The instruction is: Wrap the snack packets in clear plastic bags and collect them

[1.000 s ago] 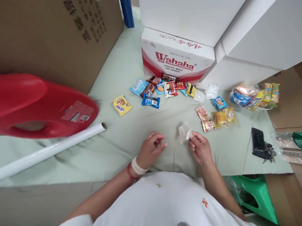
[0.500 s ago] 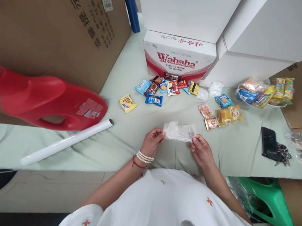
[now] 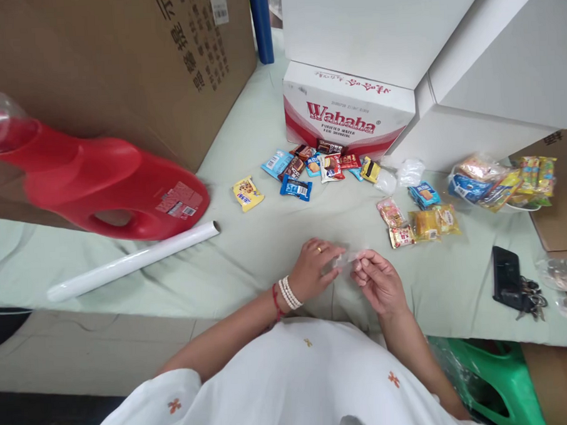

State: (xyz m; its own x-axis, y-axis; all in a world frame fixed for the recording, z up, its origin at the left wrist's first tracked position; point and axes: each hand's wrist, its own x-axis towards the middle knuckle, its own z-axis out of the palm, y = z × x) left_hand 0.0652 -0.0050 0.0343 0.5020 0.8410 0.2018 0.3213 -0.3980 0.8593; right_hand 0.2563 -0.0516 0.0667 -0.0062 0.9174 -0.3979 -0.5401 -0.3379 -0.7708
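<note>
A small folded clear plastic bag (image 3: pixel 345 258) is between my two hands above the green cloth. My right hand (image 3: pixel 380 282) pinches its right end between thumb and fingers. Curled over the left end is my left hand (image 3: pixel 315 269), its fingertips on the plastic and its thumb lower down. Beaded bracelets and a red cord circle the left wrist. Beyond the hands lie several wrapped snacks, among them a blue packet (image 3: pixel 296 189), a yellow packet (image 3: pixel 247 193) and a pink packet (image 3: pixel 390 212). Yellow-wrapped cakes (image 3: pixel 427 225) sit to the right.
A red jug (image 3: pixel 117 182) and a white roll (image 3: pixel 135 259) are at left. A Wahaha carton (image 3: pixel 347 112) stands behind the snacks. At right are a filled snack bowl (image 3: pixel 484 178), crumpled clear plastic (image 3: pixel 410 172), a phone (image 3: pixel 506 275) and keys (image 3: pixel 532 297). A green stool (image 3: pixel 511 378) is below.
The plastic bag was stretched flat between both hands and now looks folded much shorter. My left hand has moved right, towards my right hand, and turned over the plastic. The view has shifted slightly.
</note>
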